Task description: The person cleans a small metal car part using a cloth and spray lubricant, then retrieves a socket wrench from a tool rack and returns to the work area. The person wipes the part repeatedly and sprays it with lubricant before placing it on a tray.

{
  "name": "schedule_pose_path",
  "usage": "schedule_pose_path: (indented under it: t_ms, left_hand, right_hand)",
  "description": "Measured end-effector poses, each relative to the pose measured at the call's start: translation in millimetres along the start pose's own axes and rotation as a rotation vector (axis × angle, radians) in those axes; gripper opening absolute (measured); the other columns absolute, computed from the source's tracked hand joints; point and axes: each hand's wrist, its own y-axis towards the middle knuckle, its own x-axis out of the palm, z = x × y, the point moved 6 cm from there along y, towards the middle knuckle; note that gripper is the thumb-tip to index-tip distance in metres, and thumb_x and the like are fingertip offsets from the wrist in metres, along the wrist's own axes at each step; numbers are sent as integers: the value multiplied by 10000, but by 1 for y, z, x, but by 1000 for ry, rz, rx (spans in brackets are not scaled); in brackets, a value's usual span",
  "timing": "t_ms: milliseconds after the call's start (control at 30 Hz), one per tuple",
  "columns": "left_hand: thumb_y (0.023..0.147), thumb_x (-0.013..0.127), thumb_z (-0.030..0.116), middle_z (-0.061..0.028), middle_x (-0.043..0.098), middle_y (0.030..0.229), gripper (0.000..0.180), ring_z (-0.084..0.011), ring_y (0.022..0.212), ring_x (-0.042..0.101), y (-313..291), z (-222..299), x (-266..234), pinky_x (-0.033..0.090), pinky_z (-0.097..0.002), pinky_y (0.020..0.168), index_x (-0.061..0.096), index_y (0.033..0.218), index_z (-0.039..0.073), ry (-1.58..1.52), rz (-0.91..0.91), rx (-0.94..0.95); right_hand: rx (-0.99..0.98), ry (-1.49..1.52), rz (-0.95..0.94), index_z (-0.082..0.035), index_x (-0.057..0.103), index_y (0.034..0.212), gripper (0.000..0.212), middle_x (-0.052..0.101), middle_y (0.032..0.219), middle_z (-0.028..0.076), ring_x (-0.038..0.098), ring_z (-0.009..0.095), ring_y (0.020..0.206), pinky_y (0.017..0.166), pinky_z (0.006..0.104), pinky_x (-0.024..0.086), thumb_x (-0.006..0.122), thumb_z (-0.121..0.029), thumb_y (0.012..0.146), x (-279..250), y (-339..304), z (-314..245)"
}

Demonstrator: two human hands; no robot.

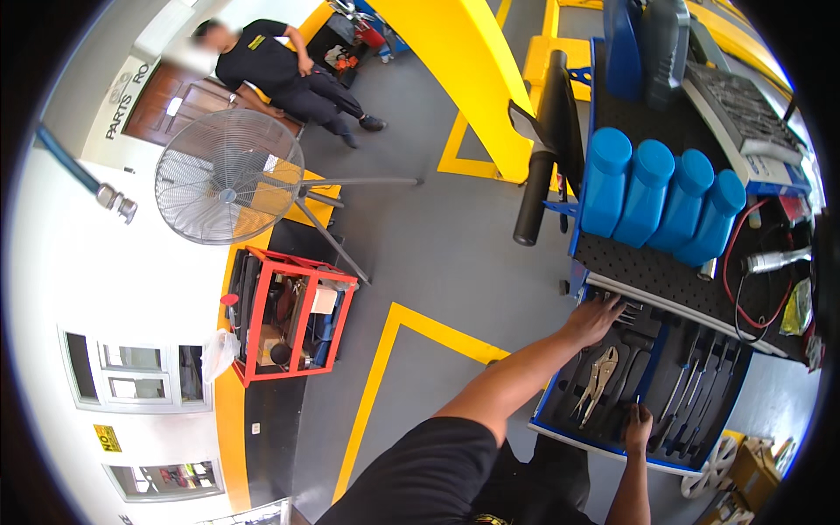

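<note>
An open tool drawer (560, 429) with a blue rim and dark foam lining is pulled out in front of me. My left hand (597, 320) reaches into its far left corner, fingers stretched over small metal tools (626, 317). Locking pliers (599, 381) lie below that hand, beside dark-handled pliers (632, 372). A row of screwdrivers (691, 385) fills the right-hand section. My right hand (639, 430) is closed near the drawer's front edge, left of the screwdrivers. A thin tip shows above its fingers; the rest of what it holds is hidden.
Above the drawer, the cart top carries blue bottles (653, 194), a red cable (728, 262) and a metal air tool (777, 260). A standing fan (229, 179), a red trolley (297, 319) and a yellow post (468, 74) stand around. Another person (271, 70) is at the far left.
</note>
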Motion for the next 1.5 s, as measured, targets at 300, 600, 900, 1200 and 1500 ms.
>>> schedule_pose_path:
  t_ms: [300, 600, 900, 1200, 1500]
  left_hand:
    - [950, 649, 239, -181, 624, 1412, 440, -383, 1301, 600, -403, -90, 6, 480, -481, 1125, 647, 1378, 138, -419, -12, -684]
    - [955, 673, 377, -170, 724, 1325, 462, -374, 1237, 671, -823, -129, 87, 537, -472, 1060, 717, 1350, 141, -880, 187, -1469]
    - [1006, 642, 346, -103, 749, 1249, 517, -263, 1106, 724, -1038, -136, 52, 582, -396, 918, 638, 1447, 76, -1472, 894, -1587]
    - [1032, 665, 324, -98, 766, 1184, 467, -178, 942, 712, -1330, -109, 114, 556, -310, 768, 650, 1415, 57, -1476, 1616, -1824]
    - [1068, 627, 283, -84, 766, 1189, 402, -189, 945, 702, -1454, 61, 250, 546, -348, 799, 637, 1404, 63, -1816, 2481, -2043]
  right_hand:
    - [-251, -158, 32, -70, 740, 915, 268, 597, 653, 13, 525, 162, 516, 526, 346, 397, 580, -241, 1046, -8, 65, -53]
    - [-628, -961, -595, -45, 748, 1000, 238, 657, 727, 126, 618, 257, 661, 653, 427, 493, 622, -239, 1054, 277, -175, -214]
    - [-482, -886, -1398, -43, 741, 1058, 330, 653, 738, 76, 642, 213, 620, 582, 368, 507, 587, -333, 1094, 742, -475, -162]
    - [-320, -1662, -1408, -3, 657, 1204, 231, 669, 799, 84, 619, 169, 599, 521, 336, 491, 546, -157, 1073, 972, -607, 11]
    - [-453, -2011, -1939, -11, 400, 1496, 445, 755, 1120, 145, 712, 205, 771, 655, 342, 593, 539, -154, 1098, 1191, -1033, 225]
